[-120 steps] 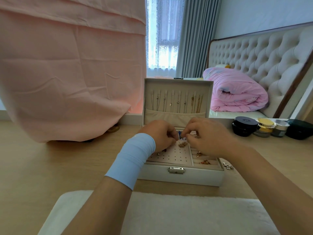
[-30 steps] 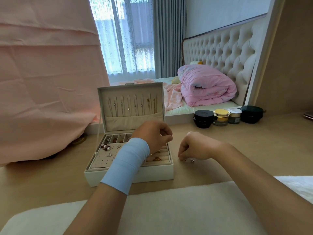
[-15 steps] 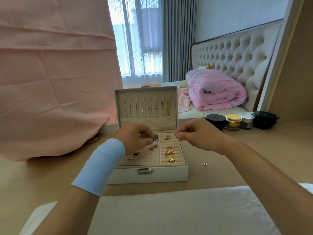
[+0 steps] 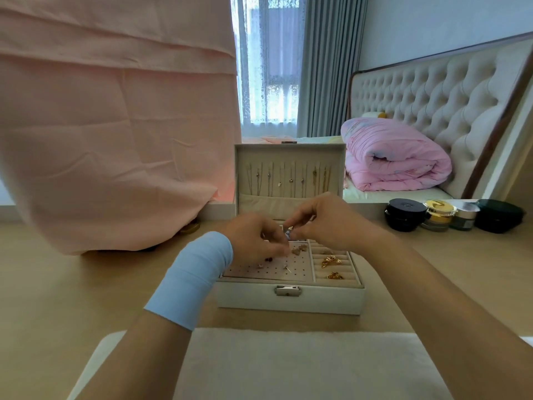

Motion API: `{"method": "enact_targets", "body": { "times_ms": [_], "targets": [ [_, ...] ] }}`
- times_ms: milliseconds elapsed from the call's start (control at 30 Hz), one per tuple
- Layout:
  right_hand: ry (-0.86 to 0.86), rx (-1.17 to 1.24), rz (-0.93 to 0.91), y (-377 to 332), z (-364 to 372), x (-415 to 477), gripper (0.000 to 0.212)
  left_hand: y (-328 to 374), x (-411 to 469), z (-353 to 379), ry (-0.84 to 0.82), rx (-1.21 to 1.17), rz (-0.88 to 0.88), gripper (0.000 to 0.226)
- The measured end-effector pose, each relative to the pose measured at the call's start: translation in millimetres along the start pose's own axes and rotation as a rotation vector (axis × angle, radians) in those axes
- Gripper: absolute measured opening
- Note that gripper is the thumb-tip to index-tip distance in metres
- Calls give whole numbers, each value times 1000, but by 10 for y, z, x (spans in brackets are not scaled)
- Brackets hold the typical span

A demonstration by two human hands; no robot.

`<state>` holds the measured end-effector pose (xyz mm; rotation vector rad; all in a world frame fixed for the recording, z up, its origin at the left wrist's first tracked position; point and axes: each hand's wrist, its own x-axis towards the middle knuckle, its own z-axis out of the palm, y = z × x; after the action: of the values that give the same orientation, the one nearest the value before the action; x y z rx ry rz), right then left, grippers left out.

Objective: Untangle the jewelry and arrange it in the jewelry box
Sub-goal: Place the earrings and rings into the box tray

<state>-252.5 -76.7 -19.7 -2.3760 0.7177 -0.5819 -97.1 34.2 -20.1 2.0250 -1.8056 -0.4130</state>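
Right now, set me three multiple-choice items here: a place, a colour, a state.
1. Relative to the jewelry box, the cosmetic jars stand: A) inside it B) to its right, apart from it C) on its lid.
2. The wristband on the left arm is: A) pink B) black C) light blue.
3. The left hand and right hand are: A) pinching a small piece over the box B) flat on the table C) closing the lid.
Key: 1 B, the jars sit in a row off to the right; 2 C, the band is pale blue; 3 A, both hands close on the piece.
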Motion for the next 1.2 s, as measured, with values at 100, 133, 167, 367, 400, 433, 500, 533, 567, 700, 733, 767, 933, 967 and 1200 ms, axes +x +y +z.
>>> {"method": "enact_targets", "body": {
  "times_ms": [100,133,167,367,400,433,500,533,567,700,733,767,933,967,1200],
  "targets": [
    [67,18,-41,-90,69,58,21,-170,1,-129,153,-148,15,8],
    [106,11,-57,-124,96,69,21,-210,-1,-151,187,-205,25,7],
    [142,-2,-73,-154,122,75,21,-230,-5,-160,197,-261,28,7],
    [241,28,-121,-244,302,95,19,-304,34,-126,226,-389,-39,8],
    [232,57,-126,-236,320,89,20,-328,35,-119,238,-396,-53,8],
    [219,82,-131,-228,329,78,21,-345,35,-114,248,-398,-64,8],
    [196,118,-142,-204,334,60,20,-356,35,-92,260,-398,-71,9],
    [189,138,-140,-192,330,56,19,-353,38,-78,267,-402,-67,9],
    [185,161,-134,-184,321,51,19,-341,41,-68,276,-410,-63,8],
    [167,196,-108,-143,286,58,20,-308,57,-41,297,-413,-45,9],
    [156,200,-100,-134,278,59,17,-307,57,-40,289,-408,-40,9],
    [147,207,-91,-124,271,58,15,-303,52,-40,273,-406,-36,8],
    [144,174,-27,-4,206,68,8,-241,34,-49,144,-361,-12,4],
    [135,145,-19,25,183,69,7,-205,26,-45,107,-301,-13,5],
    [40,1,17,112,39,24,3,26,19,85,-101,91,-17,13]
  ]
}}
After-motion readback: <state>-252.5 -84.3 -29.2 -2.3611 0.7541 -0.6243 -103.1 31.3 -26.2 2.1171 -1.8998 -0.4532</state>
